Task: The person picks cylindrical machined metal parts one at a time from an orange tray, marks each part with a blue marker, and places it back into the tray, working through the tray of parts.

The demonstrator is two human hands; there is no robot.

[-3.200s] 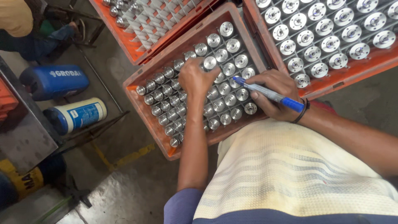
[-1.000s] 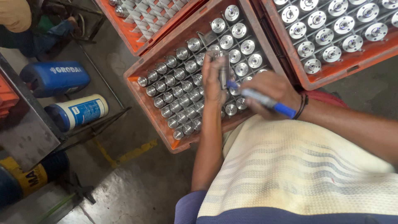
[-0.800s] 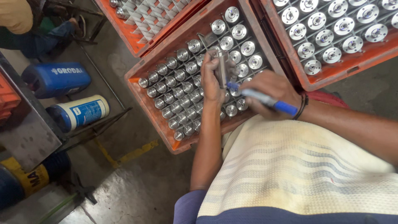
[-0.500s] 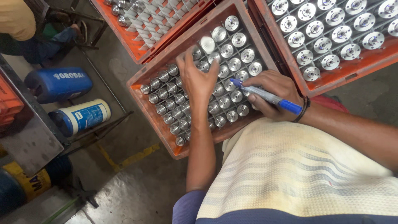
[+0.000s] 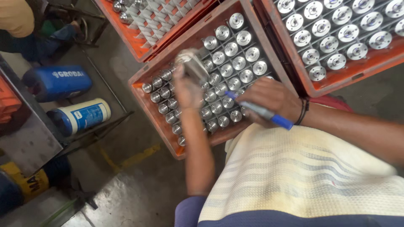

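An orange crate (image 5: 156, 112) with a grid of slots holds several shiny metal cylinders (image 5: 238, 63). My left hand (image 5: 187, 90) is blurred over the crate's middle and grips one metal cylinder (image 5: 192, 65) lifted out and tilted. My right hand (image 5: 269, 101) rests at the crate's near right corner and holds a blue marker pen (image 5: 263, 112) with its tip pointing left. A striped cream cloth (image 5: 303, 176) covers my lap below the crate.
A second orange crate (image 5: 336, 82) of flanged metal parts stands at the right, a third (image 5: 134, 44) at the top. A blue canister (image 5: 57, 82) and a blue-and-white canister (image 5: 82, 117) lie at the left. Another person's arm (image 5: 17, 17) shows top left.
My left hand has pulled a cylinder up out of the crate's slots and tilted it. My right hand with the pen has stayed near the crate's right corner.
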